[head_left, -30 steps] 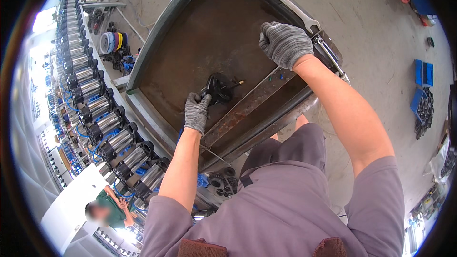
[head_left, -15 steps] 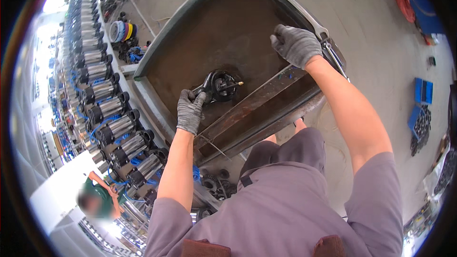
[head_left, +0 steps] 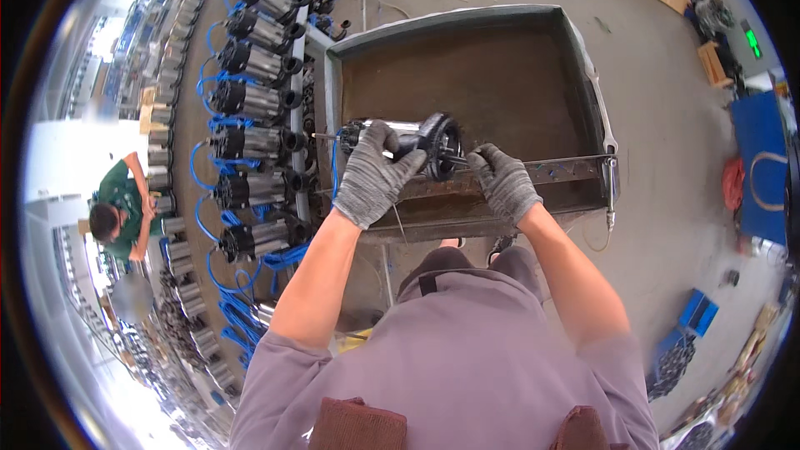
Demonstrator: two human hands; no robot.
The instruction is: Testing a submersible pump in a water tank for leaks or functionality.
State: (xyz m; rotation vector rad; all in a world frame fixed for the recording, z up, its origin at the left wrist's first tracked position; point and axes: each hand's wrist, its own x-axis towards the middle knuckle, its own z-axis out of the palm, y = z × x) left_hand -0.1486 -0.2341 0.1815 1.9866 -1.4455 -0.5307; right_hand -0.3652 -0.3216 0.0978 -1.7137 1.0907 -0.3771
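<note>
In the head view, the left hand [head_left: 372, 173], in a grey knit glove, is clamped around the shiny cylindrical metal motor body with a black ribbed end [head_left: 410, 140], held over the near edge of the large rusty steel tray [head_left: 467, 58]. The right hand [head_left: 502, 184], gloved alike, has its fingers closed at the black end, resting by the perforated metal bar [head_left: 558, 172] across the tray. To the left stand rows of similar steel motors with blue cables [head_left: 250, 142].

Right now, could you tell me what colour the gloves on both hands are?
Speckled grey knit on the left hand and right hand, seen in the head view.
</note>
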